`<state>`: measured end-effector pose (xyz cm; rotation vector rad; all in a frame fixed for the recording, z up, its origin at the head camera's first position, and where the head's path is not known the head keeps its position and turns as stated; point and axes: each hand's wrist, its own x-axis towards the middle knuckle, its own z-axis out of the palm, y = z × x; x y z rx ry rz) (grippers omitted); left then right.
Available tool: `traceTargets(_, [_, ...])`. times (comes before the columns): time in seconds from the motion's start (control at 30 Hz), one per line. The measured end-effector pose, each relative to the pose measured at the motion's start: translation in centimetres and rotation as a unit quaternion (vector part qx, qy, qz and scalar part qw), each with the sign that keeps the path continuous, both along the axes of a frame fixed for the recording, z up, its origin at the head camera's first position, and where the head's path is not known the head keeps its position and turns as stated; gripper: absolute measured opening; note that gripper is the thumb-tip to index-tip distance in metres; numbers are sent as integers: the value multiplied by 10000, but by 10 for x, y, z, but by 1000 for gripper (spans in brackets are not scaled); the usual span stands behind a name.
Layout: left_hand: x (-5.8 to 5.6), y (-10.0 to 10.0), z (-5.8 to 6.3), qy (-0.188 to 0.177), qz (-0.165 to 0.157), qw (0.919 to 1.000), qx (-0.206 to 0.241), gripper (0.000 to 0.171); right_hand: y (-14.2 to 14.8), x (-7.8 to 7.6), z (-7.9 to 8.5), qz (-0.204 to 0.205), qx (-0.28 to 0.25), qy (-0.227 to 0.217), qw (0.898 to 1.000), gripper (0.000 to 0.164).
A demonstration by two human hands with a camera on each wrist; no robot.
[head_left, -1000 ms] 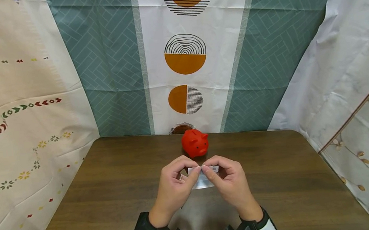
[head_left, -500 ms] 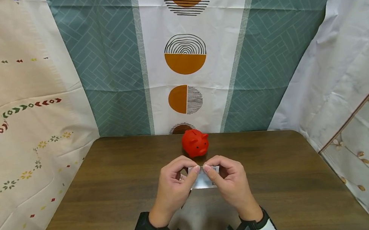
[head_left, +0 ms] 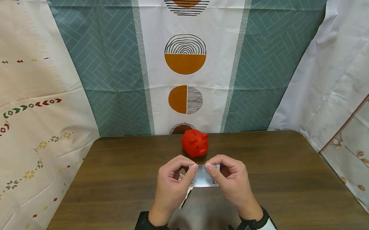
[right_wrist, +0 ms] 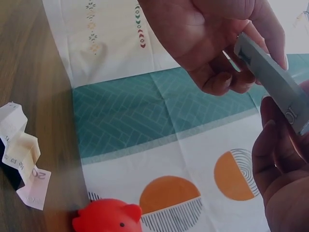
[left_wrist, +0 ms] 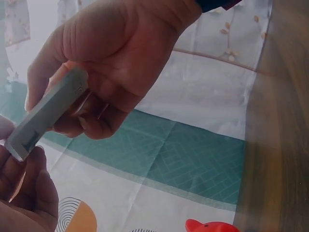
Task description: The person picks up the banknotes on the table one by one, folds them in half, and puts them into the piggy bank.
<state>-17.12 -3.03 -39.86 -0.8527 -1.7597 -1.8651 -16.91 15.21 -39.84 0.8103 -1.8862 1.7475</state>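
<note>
Between the facing fingertips, a silvery-grey, printed rectangular slip, apparently paper, is being held — the left hand and right hand are pinching its upper edge. It's looking light, pliable, easily creased — opposite ends are probably offering the safest hold.

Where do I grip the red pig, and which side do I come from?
The red pig is probably best held around its rounded body, from above: it stands upright on the table, its sides bulge broadly, and ears and snout offer little. The patterned cloth behind likely makes a rear approach awkward.
</note>
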Motion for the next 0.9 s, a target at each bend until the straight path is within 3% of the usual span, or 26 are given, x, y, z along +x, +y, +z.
traceTargets(0.43, [0,-3,1,-357,228,9991,-55,10,4,1,1,-248,-90,-77,9996,14])
traceTargets(0.7, [0,-4,1,-254,283,9993,26,10,5,1,1,-547,-100,-264,9981,12])
traceTargets(0.9, [-2,-5,-1,-111,226,9996,124,10,6,2,1,-548,-155,-237,9981,11])
